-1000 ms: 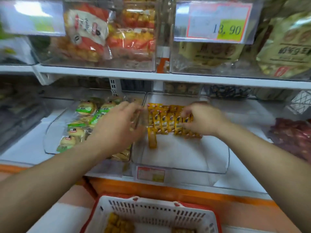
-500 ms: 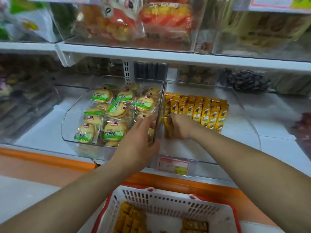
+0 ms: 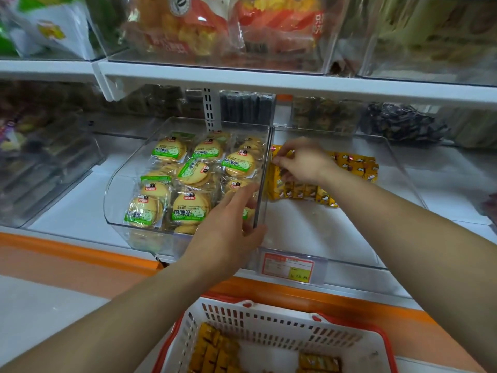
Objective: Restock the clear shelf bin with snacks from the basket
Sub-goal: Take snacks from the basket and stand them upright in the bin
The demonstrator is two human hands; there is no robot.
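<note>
A clear shelf bin (image 3: pixel 349 254) on the lower shelf holds rows of small yellow snack packs (image 3: pixel 352 165) at its back. My right hand (image 3: pixel 301 160) is inside the bin at its left rear and pinches one yellow pack among them. My left hand (image 3: pixel 228 232) grips the left front wall of that bin, thumb on the bin's inner side. Below, a white basket with red rim (image 3: pixel 271 329) holds more yellow snack packs (image 3: pixel 215 354).
A neighbouring clear bin (image 3: pixel 115 211) on the left is full of round cakes in green-labelled wrappers (image 3: pixel 191 208). A price tag (image 3: pixel 287 267) hangs on the bin front. The upper shelf (image 3: pixel 269 82) carries bagged snacks close overhead. An orange ledge (image 3: pixel 80 254) runs below.
The view has dropped lower and closer. My right hand moved from the bin's front left up to the back row of packs. My left hand stayed at the bin's left wall.
</note>
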